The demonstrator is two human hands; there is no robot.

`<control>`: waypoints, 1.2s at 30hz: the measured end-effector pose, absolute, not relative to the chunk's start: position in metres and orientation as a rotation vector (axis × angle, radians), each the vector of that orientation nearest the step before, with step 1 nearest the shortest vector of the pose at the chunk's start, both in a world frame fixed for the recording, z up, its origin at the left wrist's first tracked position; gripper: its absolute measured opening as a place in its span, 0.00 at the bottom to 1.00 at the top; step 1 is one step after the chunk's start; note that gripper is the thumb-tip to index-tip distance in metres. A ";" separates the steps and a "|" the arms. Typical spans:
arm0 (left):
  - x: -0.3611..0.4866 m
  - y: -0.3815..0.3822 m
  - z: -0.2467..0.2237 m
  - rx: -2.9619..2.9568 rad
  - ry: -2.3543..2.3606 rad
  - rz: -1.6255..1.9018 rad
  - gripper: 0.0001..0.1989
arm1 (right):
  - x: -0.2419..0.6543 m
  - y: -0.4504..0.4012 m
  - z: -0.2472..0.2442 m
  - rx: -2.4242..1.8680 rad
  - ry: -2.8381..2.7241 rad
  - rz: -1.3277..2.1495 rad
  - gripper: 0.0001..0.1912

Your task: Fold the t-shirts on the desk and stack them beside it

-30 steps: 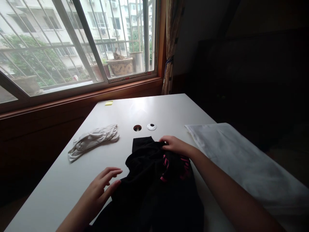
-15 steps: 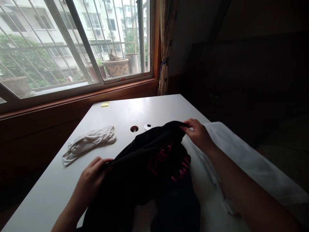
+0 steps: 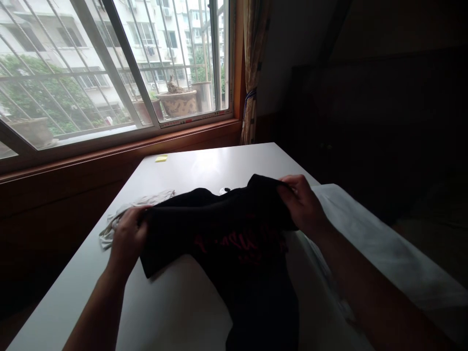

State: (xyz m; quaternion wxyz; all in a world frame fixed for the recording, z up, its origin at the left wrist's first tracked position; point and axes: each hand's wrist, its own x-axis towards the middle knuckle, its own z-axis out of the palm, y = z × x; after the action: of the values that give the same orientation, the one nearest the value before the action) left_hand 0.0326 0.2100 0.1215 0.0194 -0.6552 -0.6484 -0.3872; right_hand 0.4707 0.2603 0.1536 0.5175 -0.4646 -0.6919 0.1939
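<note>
The black garment (image 3: 234,234) — bunched earlier — is spread wide.

- The left hand (image 3: 127,231) is closed in a pinch, its back turned upward;
- the bare left forearm (image 3: 97,304) slants up from the bottom edge, leaning right;
- the right hand (image 3: 304,204), well apart and higher in view, pinches too, fingers (image 3: 291,181) pointing left;
- the bare right forearm (image 3: 369,275) reaches in from the lower right.

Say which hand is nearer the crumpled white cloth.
Left. The left hand overlaps the cloth in view; the right hand is well to its right, across the black shirt.
</note>
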 end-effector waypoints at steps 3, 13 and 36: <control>0.025 0.219 0.092 -2.321 -2.039 -1.017 0.19 | 0.480 0.265 0.147 -1.326 -1.777 0.577 0.18; 0.004 0.202 0.075 -2.522 -2.159 -0.911 0.30 | 0.527 0.261 0.114 -1.464 -1.965 1.019 0.37; 0.060 0.300 0.187 -1.801 -1.487 -1.563 0.20 | 0.494 0.305 0.198 -1.103 -1.708 -0.415 0.16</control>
State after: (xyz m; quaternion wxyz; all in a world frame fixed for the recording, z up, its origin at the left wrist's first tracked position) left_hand 0.0601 0.3004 0.1871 0.1651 -0.6321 -0.5218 -0.5485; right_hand 0.4937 0.3054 0.1981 0.5083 -0.4578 -0.7088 -0.1722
